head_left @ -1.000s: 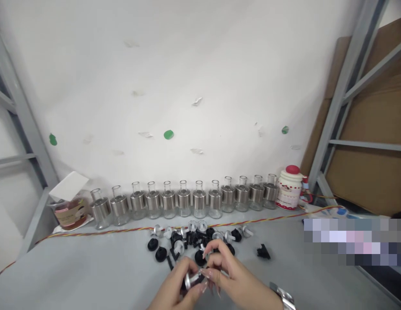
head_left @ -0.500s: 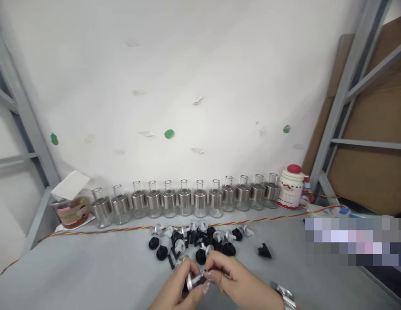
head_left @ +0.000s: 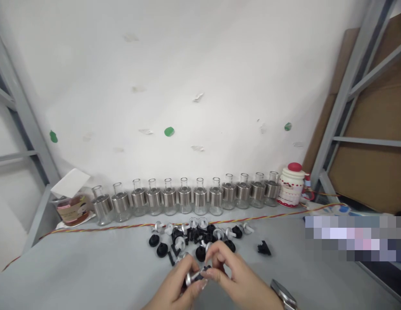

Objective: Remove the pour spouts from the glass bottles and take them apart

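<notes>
Low in the centre, my left hand [head_left: 181,284] is closed around a stopper piece [head_left: 189,279] with a silver rim and a clear stem. My right hand [head_left: 231,275] meets it at the stem's end, thumb and fingers closed on a small black part [head_left: 207,268]. How far that part sits in the stem is hidden by the fingertips. Just beyond both hands lies a loose pile of black caps [head_left: 162,249], short black sticks [head_left: 171,258] and silver-rimmed clear stoppers [head_left: 180,244].
Several glass bottles with metal sleeves [head_left: 200,197] line the wall. A tea tub [head_left: 71,211] stands at the left end, a red-lidded jar [head_left: 290,187] at the right. A twisted red-yellow wire [head_left: 122,226] crosses the grey table [head_left: 90,262]. One black piece [head_left: 264,248] lies apart.
My right index finger has lifted and bent more, and the small black part shows more at the stem's end. My left hand keeps its hold. The camera view has shifted slightly.
</notes>
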The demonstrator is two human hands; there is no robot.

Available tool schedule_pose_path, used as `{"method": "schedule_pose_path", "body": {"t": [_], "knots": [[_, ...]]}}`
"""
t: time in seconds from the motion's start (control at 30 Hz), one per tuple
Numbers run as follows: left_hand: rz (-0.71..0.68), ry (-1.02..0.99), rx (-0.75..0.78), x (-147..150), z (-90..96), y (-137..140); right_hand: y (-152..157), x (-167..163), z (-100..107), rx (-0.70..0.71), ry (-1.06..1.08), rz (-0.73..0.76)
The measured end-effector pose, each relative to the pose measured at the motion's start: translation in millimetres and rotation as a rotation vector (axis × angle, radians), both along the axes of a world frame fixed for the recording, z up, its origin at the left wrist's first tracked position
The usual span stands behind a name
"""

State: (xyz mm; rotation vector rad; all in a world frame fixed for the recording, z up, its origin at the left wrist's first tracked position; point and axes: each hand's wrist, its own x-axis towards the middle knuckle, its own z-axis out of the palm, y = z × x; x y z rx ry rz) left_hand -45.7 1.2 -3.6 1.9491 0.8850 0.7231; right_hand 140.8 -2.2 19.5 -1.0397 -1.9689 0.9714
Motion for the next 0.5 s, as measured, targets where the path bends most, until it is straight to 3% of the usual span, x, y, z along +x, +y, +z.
{"method": "schedule_pose_path", "body": {"t": [0.23,0.37,0.5], "knots": [[-0.027,-0.079,-0.184,1.1,3.4,-2.5,2.2,-0.8,-6.3,-0.137,0.197,0.064],[-0.023,-0.19,-0.348,3.6,2.1,-1.8,9.4,-5.8,-16.5,-0.377,0.442,0.157],[-0.055,-0.255,-0.334,4.6,-1.4,-0.5,11.8,-12.0,-18.4,-0.553,0.632,0.252]]}}
